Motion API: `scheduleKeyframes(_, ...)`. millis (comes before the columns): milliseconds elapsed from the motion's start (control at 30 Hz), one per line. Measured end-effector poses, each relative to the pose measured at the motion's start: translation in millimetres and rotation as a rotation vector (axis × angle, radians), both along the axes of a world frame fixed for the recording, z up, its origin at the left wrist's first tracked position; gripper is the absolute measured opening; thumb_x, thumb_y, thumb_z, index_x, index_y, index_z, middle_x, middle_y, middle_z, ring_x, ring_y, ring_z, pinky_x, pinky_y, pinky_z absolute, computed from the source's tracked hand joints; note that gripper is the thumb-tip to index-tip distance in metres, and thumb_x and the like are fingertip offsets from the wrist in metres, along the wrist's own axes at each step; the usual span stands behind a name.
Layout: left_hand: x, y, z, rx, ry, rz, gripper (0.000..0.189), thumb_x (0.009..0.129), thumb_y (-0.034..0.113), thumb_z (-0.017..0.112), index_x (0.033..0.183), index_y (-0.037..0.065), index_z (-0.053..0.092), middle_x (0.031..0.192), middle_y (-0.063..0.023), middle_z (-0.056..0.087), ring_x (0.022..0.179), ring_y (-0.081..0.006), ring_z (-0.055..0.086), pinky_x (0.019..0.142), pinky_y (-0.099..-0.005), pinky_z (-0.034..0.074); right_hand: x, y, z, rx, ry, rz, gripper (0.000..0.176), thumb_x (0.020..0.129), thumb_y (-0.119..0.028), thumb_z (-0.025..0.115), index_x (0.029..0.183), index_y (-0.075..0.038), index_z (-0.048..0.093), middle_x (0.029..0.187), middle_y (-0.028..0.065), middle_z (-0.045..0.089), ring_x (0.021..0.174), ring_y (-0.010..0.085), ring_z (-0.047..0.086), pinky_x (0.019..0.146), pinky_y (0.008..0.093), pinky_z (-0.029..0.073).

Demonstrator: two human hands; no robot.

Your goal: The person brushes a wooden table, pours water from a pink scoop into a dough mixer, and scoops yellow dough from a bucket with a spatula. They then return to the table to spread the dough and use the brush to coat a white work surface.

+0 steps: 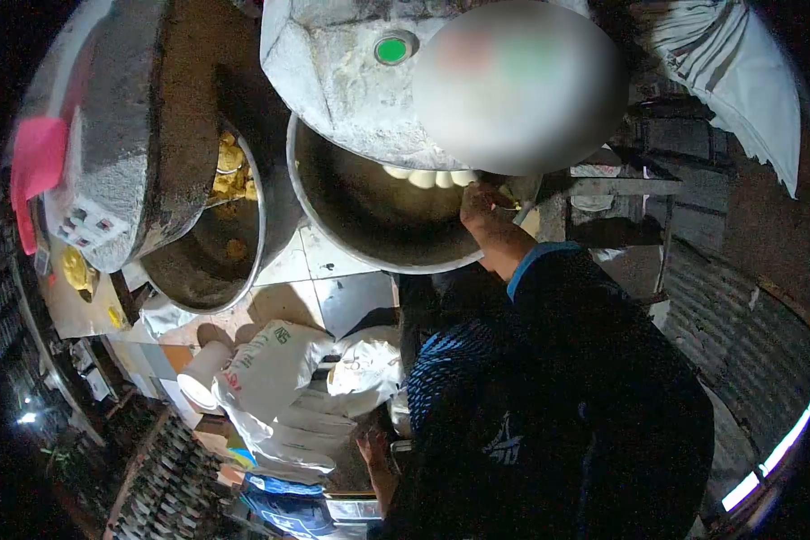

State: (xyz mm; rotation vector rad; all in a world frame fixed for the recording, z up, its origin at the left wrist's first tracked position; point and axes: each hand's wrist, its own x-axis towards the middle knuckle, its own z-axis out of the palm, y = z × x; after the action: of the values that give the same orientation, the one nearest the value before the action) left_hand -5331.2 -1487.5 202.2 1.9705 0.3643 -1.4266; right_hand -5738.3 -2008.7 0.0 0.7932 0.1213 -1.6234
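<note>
Right hand (482, 203) is in the far mixer bowl (351, 225), on the dough lumps (423, 177) at its right rim. Fingers curled, grip unclear. Left hand (373, 448) near the sacks (279, 369), fingers unreadable. Probably picking out dough. Next needs a firm hold and a lift over the rim.

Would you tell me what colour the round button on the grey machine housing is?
Green round button, clearest in head view.

Dark navy jacket (594, 378), bright blue lining at the cuff (533, 259), blue patterned front panel (445, 364), pale logo (504, 445)
</note>
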Motion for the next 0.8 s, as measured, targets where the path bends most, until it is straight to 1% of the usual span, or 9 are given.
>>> scheduleKeyframes(100, 5, 4, -4, -0.015, 0.011, -0.004, 0.046, 0.077, 0.021, 0.057, 0.115, 0.018, 0.031, 0.081, -0.0091, 0.053, 0.066, -0.0225, 0.055, 0.056, -0.0348, 0.047, 1, -4, 16, -0.064, 0.001, 0.014, 0.046, 0.073, -0.04, 0.055, 0.102, -0.005, 0.052, 0.093, 0.0126, 0.056, 0.075, 0.0217, 0.055, 0.062, 0.0345, 0.048)
scheduleKeyframes(133, 4, 3, -1, -0.004, 0.054, 0.026, 0.049, 0.076, 0.023, 0.059, 0.115, 0.016, 0.03, 0.081, -0.0096, 0.054, 0.065, -0.023, 0.055, 0.058, -0.036, 0.047, 1, -3, 19, -0.078, 0.004, 0.017, 0.045, 0.073, -0.04, 0.055, 0.102, -0.005, 0.052, 0.093, 0.0126, 0.056, 0.075, 0.0217, 0.055, 0.062, 0.0345, 0.048)
scheduleKeyframes(167, -1, 1, -1, -0.005, 0.057, 0.029, 0.049, 0.076, 0.023, 0.059, 0.115, 0.016, 0.03, 0.081, -0.0096, 0.054, 0.065, -0.023, 0.055, 0.058, -0.036, 0.047, 1, -4, 21, -0.087, -0.009, 0.02, 0.045, 0.073, -0.04, 0.055, 0.102, -0.005, 0.052, 0.093, 0.0126, 0.056, 0.075, 0.0217, 0.055, 0.062, 0.0345, 0.048)
scheduleKeyframes(400, -10, 6, 3, 0.036, 0.004, 0.015, 0.056, 0.076, 0.023, 0.059, 0.118, 0.018, 0.022, 0.086, -0.011, 0.053, 0.066, -0.0248, 0.056, 0.057, -0.0375, 0.047, 6, -13, 33, -0.124, -0.043, 0.039, 0.043, 0.073, -0.037, 0.054, 0.101, -0.005, 0.052, 0.092, 0.0125, 0.056, 0.074, 0.022, 0.054, 0.061, 0.0349, 0.048)
scheduleKeyframes(600, -14, 12, 3, 0.052, -0.018, 0.005, 0.062, 0.076, 0.023, 0.059, 0.12, 0.02, 0.015, 0.091, -0.0121, 0.053, 0.067, -0.0264, 0.057, 0.056, -0.0387, 0.047, -1, -9, 25, -0.135, -0.076, 0.038, 0.041, 0.073, -0.035, 0.054, 0.101, -0.005, 0.052, 0.092, 0.0124, 0.056, 0.074, 0.0223, 0.054, 0.061, 0.0352, 0.047)
scheduleKeyframes(800, -13, 20, 2, 0.064, -0.046, -0.014, 0.069, 0.076, 0.023, 0.058, 0.122, 0.022, 0.007, 0.096, -0.0133, 0.053, 0.068, -0.0279, 0.058, 0.055, -0.04, 0.047, -4, -16, 39, -0.13, -0.133, 0.024, 0.039, 0.073, -0.033, 0.053, 0.1, -0.005, 0.052, 0.091, 0.0122, 0.055, 0.073, 0.0225, 0.054, 0.061, 0.0354, 0.047)
